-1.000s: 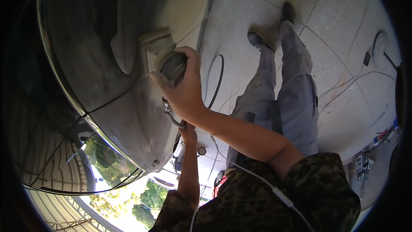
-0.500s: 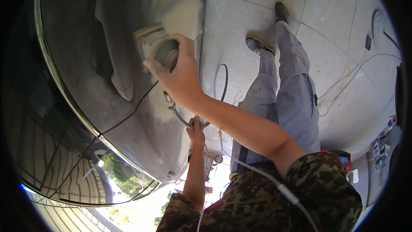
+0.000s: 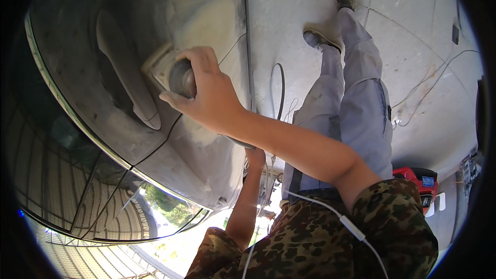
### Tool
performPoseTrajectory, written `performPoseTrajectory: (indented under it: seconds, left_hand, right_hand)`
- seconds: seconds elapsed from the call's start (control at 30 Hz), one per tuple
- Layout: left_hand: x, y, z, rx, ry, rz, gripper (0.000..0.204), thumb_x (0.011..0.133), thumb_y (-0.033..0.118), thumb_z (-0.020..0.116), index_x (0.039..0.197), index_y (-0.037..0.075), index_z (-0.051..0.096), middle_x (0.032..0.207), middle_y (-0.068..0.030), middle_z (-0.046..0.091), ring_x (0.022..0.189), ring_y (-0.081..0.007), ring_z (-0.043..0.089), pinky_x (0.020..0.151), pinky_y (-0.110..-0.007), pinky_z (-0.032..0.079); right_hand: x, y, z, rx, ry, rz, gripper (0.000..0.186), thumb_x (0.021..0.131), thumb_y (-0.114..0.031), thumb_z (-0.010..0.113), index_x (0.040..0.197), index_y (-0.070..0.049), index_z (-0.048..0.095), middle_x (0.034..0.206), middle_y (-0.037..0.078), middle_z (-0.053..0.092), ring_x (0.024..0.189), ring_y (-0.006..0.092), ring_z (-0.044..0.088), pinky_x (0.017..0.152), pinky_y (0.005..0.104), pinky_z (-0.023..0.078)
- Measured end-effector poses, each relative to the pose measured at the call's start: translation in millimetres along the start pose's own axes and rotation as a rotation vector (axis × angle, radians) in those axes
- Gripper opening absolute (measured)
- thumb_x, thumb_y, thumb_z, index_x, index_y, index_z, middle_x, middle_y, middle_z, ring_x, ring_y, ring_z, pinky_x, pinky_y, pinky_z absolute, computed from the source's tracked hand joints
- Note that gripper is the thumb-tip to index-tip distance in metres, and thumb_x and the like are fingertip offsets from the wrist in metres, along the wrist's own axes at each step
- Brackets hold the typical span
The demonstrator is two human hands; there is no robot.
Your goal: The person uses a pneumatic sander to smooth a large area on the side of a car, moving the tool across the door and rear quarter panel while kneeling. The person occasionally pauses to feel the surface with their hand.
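nearest in, the brown-and-green camouflage shirt [image 3: 294,237] with a slim white cable [image 3: 353,227] trailing across it, and up goes the right hand [image 3: 209,90], thumb and fingers spread and wrapped around a dark, round-bodied power sander with a pale flat pad [image 3: 182,77]. that sander sits against the dull grey car door [image 3: 194,163], just beside the long grey door handle [image 3: 124,72]; a grip over the top probably steadies it. lower down, the left hand [image 3: 256,157] seems closed on a dark curved hose [image 3: 237,142], likely keeping it off the panel, though the right forearm hides much of that. farther off, grey trousers [image 3: 361,103], dark shoes [image 3: 319,40], pale concrete floor [image 3: 289,15]; a red object [image 3: 413,175] is cut off by the sleeve, and the pad's edge blurs.
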State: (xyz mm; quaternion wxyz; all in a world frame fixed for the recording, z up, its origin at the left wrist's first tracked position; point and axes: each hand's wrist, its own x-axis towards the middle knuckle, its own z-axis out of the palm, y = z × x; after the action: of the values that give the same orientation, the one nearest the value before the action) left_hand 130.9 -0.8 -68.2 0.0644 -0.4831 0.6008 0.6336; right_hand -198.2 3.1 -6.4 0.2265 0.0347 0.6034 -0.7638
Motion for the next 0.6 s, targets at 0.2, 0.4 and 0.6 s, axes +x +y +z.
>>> performPoseTrajectory:
  seconds: [0.2, 0.4, 0.6]
  left_hand:
    - [-4, -40, -11, 0.418, 0.076, -0.242, 0.033, 0.101, 0.015, 0.062, 0.125, -0.008, 0.059, 0.111, -0.0111, 0.069, 0.099, -0.0187, 0.064, 0.087, -0.033, 0.051]
    - [16, -19, -15, 0.354, 0.097, -0.324, 0.033, 0.101, 0.016, 0.062, 0.124, -0.008, 0.059, 0.112, -0.0111, 0.068, 0.099, -0.0180, 0.063, 0.087, -0.032, 0.051]
    - [11, -31, -1, 0.343, 0.105, -0.092, 0.017, 0.103, 0.014, 0.058, 0.104, -0.003, 0.061, 0.086, -0.0029, 0.063, 0.074, -0.0100, 0.056, 0.066, -0.027, 0.046]
  right_hand:
    - [-12, -2, -10, -0.040, -0.182, 0.106, 0.069, 0.077, -0.027, 0.087, 0.128, -0.004, 0.047, 0.123, 0.018, 0.048, 0.091, 0.0376, 0.066, 0.077, 0.0454, 0.057]
    - [25, -5, -10, -0.041, 0.040, -0.049, 0.064, 0.078, -0.027, 0.088, 0.128, -0.007, 0.052, 0.122, 0.013, 0.050, 0.070, 0.0223, 0.063, 0.068, 0.0364, 0.055]
    - [-6, 0, -7, 0.000, -0.135, 0.071, 0.065, 0.078, -0.026, 0.086, 0.127, -0.005, 0.049, 0.124, 0.015, 0.048, 0.083, 0.0301, 0.065, 0.074, 0.0417, 0.056]
